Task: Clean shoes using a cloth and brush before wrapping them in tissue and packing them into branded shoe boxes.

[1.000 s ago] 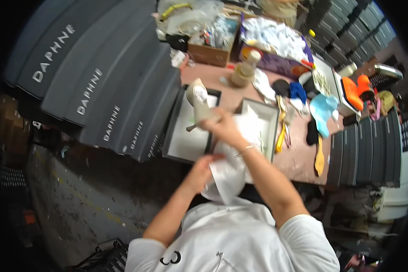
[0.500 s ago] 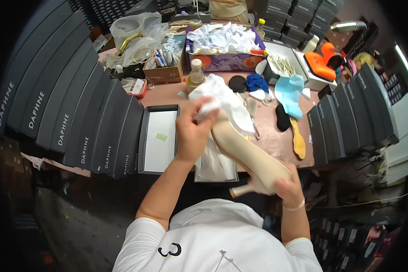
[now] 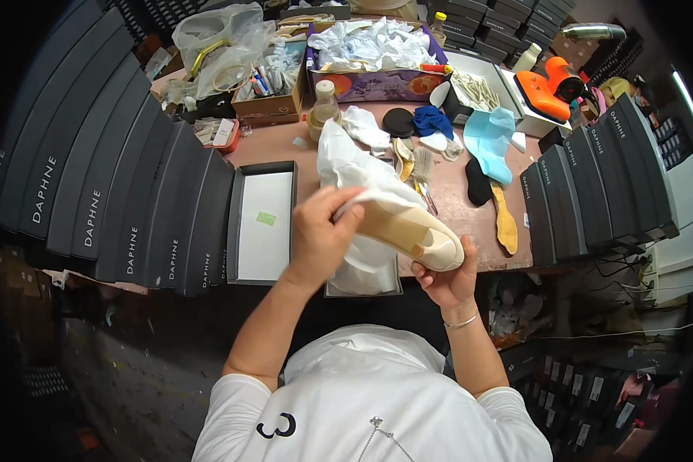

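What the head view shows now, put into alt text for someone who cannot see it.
A cream heeled shoe is held sole-up at a table, left-hand grip pinching white paper at the toe end, right-hand grip at the heel end. An open box lies to the left; dark boxes line both sides.

Desk (image 3: 473,235) (pinkish top, scuffed): rows of dark boxes (image 3: 115,208) at both ends. Front: shallow open tray (image 3: 258,250), paper-filled box (image 3: 399,286) just beside it. Back: purple carton (image 3: 381,87), brown carton (image 3: 273,109). Middle: bottle (image 3: 326,112), black disc (image 3: 398,122), blue cloth (image 3: 433,122). Right: black pad (image 3: 478,185), tan paddle (image 3: 505,225).
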`<action>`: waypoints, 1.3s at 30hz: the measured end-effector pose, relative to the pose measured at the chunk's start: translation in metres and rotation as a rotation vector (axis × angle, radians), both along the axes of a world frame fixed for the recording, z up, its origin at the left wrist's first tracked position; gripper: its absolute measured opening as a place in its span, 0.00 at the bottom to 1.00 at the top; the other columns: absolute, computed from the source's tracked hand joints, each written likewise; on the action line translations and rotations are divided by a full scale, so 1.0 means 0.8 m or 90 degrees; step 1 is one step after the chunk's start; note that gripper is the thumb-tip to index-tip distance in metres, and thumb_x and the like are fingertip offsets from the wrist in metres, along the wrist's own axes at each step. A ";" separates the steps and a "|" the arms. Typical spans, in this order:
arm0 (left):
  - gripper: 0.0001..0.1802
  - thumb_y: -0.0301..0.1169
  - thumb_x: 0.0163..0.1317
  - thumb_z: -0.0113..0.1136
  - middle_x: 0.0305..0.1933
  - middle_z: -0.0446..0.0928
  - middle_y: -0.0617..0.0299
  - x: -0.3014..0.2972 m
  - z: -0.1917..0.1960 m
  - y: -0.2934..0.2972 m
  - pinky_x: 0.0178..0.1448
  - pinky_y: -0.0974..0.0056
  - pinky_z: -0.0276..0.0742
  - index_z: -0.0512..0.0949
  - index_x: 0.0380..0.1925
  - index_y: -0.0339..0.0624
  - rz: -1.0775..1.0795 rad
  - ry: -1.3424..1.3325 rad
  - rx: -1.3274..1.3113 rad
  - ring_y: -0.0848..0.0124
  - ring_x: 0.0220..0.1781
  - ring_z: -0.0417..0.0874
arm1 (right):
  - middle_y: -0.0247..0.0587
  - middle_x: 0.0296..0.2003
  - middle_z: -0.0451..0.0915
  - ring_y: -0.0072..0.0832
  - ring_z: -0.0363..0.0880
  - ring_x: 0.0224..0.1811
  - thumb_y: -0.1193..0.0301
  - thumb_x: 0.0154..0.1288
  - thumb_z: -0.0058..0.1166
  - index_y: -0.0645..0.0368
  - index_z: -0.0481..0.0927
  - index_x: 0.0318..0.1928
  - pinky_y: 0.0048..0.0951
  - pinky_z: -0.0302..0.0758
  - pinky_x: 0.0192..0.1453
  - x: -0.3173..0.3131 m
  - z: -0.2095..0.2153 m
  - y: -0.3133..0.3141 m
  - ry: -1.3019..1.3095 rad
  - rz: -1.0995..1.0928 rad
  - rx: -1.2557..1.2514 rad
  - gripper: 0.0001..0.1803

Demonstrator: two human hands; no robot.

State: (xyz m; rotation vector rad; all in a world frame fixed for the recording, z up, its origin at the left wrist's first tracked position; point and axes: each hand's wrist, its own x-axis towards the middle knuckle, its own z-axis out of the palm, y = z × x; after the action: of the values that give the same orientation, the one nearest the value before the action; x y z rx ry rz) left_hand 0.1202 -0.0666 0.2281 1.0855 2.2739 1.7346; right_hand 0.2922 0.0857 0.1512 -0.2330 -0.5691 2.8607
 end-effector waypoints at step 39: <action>0.33 0.22 0.65 0.46 0.67 0.63 0.53 -0.001 -0.156 0.101 0.67 0.65 0.65 0.51 0.71 0.39 -0.086 -0.653 0.352 0.68 0.64 0.69 | 0.54 0.53 0.76 0.43 0.76 0.55 0.63 0.59 0.57 0.69 0.66 0.61 0.39 0.71 0.60 -0.063 0.031 0.001 -0.288 -0.072 0.791 0.33</action>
State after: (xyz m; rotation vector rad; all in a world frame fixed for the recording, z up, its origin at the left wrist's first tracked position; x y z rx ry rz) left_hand 0.1191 0.0140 0.1036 0.2058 1.1166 2.1752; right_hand 0.2417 0.0869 0.1760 -0.6201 -2.1109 1.8254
